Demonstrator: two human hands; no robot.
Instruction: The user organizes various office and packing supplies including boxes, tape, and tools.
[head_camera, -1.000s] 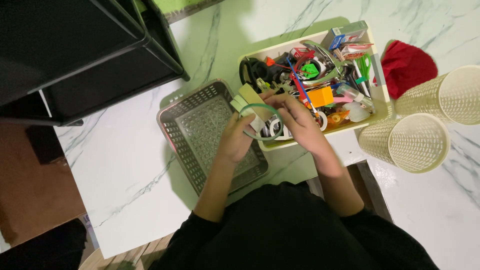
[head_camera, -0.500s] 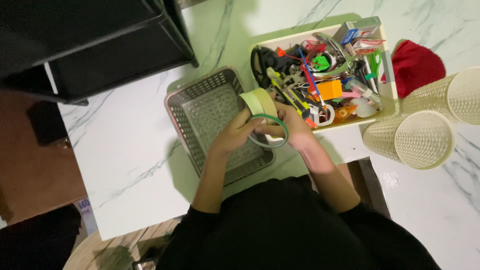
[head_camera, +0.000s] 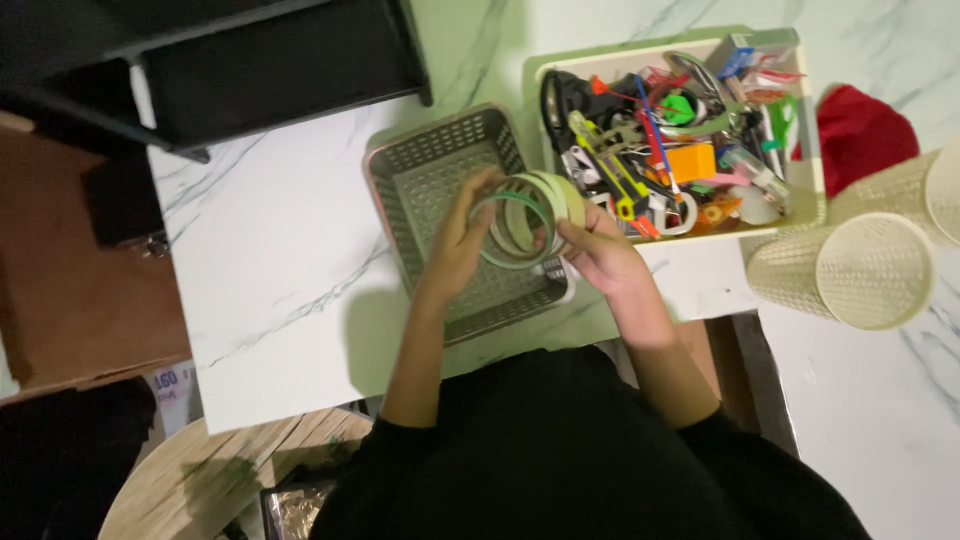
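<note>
Both hands hold tape rolls (head_camera: 525, 215) over the grey basket (head_camera: 420, 165) on the white desk (head_camera: 270, 270). The left hand (head_camera: 462, 232) and right hand (head_camera: 590, 245) each pinch the rolls. The cream box (head_camera: 800, 130) is full of tools. Two cream cups (head_camera: 855, 270) lie nearby.

Several pale green tape rolls (head_camera: 527, 217), thin flat rings with open centres, are held together as a loose stack. They stand on edge, tilted so that their round openings face up towards the camera, and they overlap one another, fanned slightly apart rather than squarely aligned. The foremost ring is the thinnest, a narrow hoop of darker green; those behind it are wider and lighter, almost cream. The stack hangs above the right-hand part of the grey perforated plastic basket (head_camera: 425, 190), near that basket's right wall, not resting in it.
</note>
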